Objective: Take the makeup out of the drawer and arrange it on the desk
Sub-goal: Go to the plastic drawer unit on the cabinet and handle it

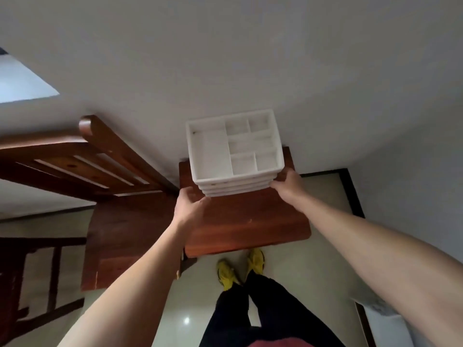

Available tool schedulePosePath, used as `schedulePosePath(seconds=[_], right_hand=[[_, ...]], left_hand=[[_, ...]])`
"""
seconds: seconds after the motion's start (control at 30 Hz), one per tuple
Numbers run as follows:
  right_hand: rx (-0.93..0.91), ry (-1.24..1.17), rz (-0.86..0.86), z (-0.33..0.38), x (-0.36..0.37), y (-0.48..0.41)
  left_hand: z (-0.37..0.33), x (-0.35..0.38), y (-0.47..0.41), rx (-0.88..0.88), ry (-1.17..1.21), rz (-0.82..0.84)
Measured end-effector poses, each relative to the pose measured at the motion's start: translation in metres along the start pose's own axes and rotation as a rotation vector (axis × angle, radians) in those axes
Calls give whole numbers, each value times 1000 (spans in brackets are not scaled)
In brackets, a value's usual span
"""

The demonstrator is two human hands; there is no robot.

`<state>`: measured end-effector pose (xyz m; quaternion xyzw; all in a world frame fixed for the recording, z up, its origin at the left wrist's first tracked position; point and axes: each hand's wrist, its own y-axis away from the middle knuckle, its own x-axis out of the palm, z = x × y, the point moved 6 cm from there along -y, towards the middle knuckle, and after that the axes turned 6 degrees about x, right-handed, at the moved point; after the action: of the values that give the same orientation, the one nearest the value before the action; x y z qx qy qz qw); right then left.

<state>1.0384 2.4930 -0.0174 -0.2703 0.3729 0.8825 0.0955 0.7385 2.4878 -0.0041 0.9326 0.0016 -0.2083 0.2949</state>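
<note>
Holding white drawer organizer (235, 187) on desk (250, 222): left hand (191, 204), right hand (288, 182).

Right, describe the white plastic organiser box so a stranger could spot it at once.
Find the white wall, then the small reddish-brown wooden desk pushed against it. The white plastic organiser box stands at the desk's back, left hand and right hand gripping its front corners. Its compartmented open top over stacked drawers sets it apart from the dark wooden furniture beside it.
</note>
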Motion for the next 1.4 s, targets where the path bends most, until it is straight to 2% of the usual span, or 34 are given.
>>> schedulePosePath(seconds=[0.3, 0.5, 0.63, 0.8, 1.2, 1.4], right_hand=[[110, -241, 17, -9, 24, -23], [146, -340, 36, -10, 28, -10], [164, -296, 48, -27, 28, 7], [224, -238, -25, -58, 27, 20], [317, -142, -132, -98, 31, 25], [258, 35, -73, -90, 34, 19]], left_hand=[[0, 28, -29, -71, 189, 11], [12, 26, -30, -112, 225, 21], [21, 23, -20, -116, 126, 69], [36, 23, 5, -88, -41, 102], [81, 29, 23, -182, -28, -6], [84, 33, 20, -198, -22, -7]])
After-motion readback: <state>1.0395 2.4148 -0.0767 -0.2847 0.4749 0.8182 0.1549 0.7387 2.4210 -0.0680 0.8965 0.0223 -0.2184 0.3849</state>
